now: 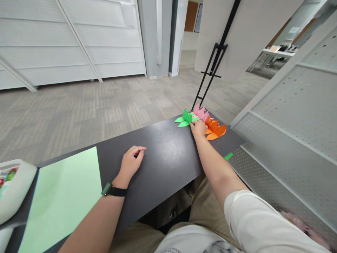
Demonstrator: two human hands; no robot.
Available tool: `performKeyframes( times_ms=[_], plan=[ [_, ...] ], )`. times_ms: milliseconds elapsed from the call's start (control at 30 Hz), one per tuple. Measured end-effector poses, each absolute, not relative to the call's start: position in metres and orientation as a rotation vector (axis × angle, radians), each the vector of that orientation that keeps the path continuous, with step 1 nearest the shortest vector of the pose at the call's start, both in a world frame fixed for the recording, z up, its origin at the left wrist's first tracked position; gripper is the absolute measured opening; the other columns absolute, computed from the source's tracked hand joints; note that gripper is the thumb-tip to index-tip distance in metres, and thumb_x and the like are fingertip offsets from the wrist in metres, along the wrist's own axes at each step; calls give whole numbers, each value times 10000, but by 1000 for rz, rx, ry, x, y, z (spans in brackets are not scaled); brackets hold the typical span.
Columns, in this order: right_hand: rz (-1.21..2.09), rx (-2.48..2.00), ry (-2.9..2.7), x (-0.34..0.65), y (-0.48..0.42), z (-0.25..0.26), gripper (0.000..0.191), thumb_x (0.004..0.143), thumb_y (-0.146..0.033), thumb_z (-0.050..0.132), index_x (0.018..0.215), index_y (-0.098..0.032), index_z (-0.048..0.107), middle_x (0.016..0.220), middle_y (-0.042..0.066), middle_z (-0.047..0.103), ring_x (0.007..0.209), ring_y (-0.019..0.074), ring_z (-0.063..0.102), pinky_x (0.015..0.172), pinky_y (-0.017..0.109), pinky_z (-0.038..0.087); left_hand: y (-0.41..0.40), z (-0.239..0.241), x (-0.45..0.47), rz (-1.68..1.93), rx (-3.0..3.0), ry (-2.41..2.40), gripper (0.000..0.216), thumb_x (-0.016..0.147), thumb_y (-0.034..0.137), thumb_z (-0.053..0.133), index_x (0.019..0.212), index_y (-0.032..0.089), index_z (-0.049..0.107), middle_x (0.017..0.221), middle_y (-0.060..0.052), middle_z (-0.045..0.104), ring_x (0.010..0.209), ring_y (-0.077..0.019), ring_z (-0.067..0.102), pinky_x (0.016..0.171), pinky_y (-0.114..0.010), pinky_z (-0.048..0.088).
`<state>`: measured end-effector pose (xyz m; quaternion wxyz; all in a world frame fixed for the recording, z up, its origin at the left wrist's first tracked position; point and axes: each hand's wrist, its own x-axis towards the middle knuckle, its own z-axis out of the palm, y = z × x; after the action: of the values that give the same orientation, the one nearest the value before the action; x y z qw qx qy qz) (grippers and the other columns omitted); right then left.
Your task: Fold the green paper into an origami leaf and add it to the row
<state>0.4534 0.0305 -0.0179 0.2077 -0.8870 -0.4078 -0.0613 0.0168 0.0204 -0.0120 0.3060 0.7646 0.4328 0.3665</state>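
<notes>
My right hand [198, 128] is at the far right part of the dark table, its fingers closed at the edge of a green folded-paper flower [186, 118]. The hand hides the spot where the fingertips meet the paper. Right behind it is a pink paper flower [201, 113], and an orange paper flower [216, 130] lies to its right, close beside the wrist. Over the middle of the table, my left hand [132, 161] holds nothing; its fingers are loosely bent, with thumb and forefinger apart. A watch [107, 189] is on the left wrist.
A light green sheet of paper [67, 196] lies on the table's left side. Beside it stands a white container [19, 186] with colourful items inside. Perforated white panels [295, 116] border the right side. A black stand [212, 70] rises behind the far table edge.
</notes>
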Motion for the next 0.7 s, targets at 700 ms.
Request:
performKeyframes(
  times_ms=[700],
  plan=[
    [-159, -2433, -1120, 457, 32, -20, 240, 995, -424, 675, 1093, -290, 849, 1231, 92, 758, 1175, 276, 642, 931, 387, 478, 19, -16, 16, 956, 2042, 1117, 256, 982, 369, 597, 1009, 258, 826, 995, -31, 774, 831, -191, 675, 837, -329, 550]
  ],
)
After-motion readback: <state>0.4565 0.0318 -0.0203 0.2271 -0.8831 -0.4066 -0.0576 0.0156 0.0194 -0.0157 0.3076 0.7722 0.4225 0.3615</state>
